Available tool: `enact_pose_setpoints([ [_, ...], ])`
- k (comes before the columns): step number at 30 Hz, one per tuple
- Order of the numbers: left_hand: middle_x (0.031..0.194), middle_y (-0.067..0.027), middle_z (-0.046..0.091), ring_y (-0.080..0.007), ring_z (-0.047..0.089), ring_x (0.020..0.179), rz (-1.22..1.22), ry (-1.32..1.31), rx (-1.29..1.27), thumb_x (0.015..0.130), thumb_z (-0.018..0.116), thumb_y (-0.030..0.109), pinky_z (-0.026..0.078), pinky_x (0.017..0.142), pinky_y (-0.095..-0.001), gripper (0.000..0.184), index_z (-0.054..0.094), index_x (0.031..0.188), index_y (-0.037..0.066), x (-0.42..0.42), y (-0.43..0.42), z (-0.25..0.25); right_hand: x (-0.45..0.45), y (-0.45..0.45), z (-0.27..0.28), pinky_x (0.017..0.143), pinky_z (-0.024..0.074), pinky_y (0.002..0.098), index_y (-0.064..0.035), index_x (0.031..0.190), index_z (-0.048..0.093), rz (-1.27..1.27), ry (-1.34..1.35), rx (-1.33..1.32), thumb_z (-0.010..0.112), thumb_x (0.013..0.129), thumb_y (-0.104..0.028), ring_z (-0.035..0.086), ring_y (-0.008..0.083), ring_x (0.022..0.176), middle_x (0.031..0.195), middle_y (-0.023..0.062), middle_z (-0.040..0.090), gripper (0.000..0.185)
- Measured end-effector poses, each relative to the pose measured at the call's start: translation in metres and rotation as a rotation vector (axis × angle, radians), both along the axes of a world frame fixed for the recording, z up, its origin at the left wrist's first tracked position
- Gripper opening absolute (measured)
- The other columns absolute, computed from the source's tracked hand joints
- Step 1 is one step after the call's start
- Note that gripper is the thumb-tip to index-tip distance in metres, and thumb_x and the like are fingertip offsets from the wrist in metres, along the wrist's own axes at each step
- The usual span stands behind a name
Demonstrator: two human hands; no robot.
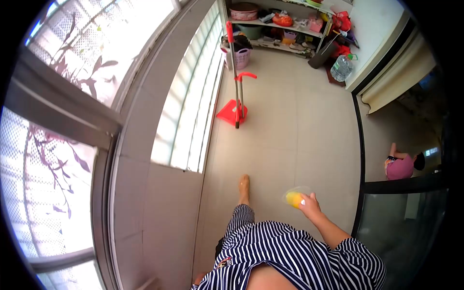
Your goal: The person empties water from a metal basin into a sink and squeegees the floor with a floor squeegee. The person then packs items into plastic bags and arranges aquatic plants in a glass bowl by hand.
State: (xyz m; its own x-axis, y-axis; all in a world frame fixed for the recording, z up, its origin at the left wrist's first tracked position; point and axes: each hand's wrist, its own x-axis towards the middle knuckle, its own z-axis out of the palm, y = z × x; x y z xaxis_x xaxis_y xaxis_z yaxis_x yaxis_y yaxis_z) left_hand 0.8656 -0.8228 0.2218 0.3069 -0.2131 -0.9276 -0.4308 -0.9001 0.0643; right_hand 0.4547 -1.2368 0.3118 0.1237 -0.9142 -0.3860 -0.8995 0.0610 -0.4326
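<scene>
My right hand is closed round a small yellow object, held out over the tiled floor. A faint see-through rounded edge shows around the object, and its exact kind is unclear. At the bottom left edge, a blurred skin-coloured shape near the wall looks like part of my left hand. Its fingers cannot be made out, nor whether it holds anything. One bare foot is stretched forward on the floor, left of my right hand.
Ahead on the left stands a red dustpan with long-handled tools. A purple basket and a loaded shelf are at the far end. A large water bottle sits right. Beyond the black-framed doorway is a person in pink.
</scene>
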Motion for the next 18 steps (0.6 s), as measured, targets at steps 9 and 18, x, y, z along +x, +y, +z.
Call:
enact_pose_setpoints([
  [9, 0.117, -0.0168, 0.064, -0.0331, 0.059, 0.111, -0.283, -0.019, -0.459, 0.087, 0.054, 0.034, 0.046, 0.095, -0.0386, 0.047, 0.057, 0.127, 0.01, 0.077, -0.463, 0.027, -0.065, -0.143, 0.055, 0.087, 0.0496, 0.043, -0.0112, 0.116, 0.061, -0.496, 0.184, 0.072, 0.066, 0.076, -0.014, 0.058, 0.0389, 0.098, 0.115, 0.0191, 0.043, 0.04],
  [18, 0.107, -0.0143, 0.064, -0.0319, 0.061, 0.099, -0.537, 0.172, -1.264, 0.09, 0.058, 0.015, 0.049, 0.086, -0.0392, 0.029, 0.059, 0.117, 0.006, -0.075, -0.922, 0.229, -0.127, -0.335, 0.036, 0.09, 0.0477, 0.0391, -0.0091, 0.119, 0.06, -0.734, 0.169, -0.011, 0.065, 0.077, -0.021, 0.056, 0.0376, 0.099, 0.112, 0.0196, 0.046, 0.043],
])
